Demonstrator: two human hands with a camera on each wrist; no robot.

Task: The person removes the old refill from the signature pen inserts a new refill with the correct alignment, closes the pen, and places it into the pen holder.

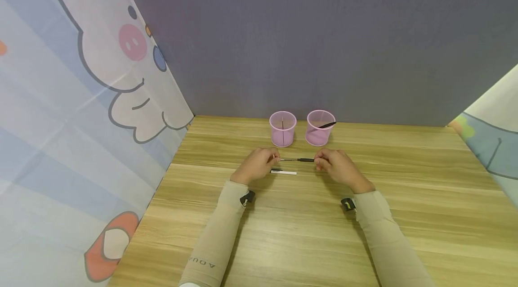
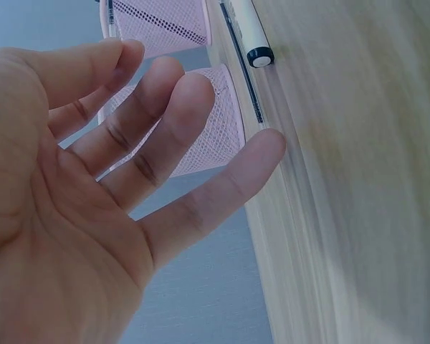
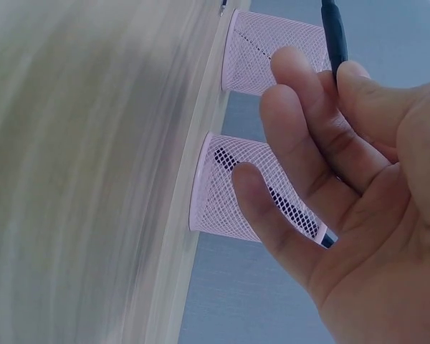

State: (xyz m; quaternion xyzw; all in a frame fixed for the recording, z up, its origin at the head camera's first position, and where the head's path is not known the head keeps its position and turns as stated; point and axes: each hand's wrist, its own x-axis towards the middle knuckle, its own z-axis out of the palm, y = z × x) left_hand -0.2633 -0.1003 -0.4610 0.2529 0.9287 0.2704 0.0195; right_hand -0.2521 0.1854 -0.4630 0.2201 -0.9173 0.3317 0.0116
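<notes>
Both hands meet over the table around a slim pen in two parts. My left hand (image 1: 259, 164) pinches the end of a thin pen refill (image 1: 288, 159) between thumb and index finger, its other fingers spread loosely. My right hand (image 1: 335, 166) pinches the black pen barrel (image 1: 305, 159), seen dark above the thumb in the right wrist view. Refill and barrel lie in one line in the head view. Below them on the table is a white pen (image 1: 285, 172) with a dark end, and beside it in the left wrist view a loose thin refill (image 2: 242, 64).
Two pink mesh cups stand behind the hands near the grey wall panel. The left cup (image 1: 283, 138) holds a thin dark stick; the right cup (image 1: 317, 139) holds a slanted black pen (image 1: 328, 125). A printed curtain (image 1: 93, 111) hangs along the left.
</notes>
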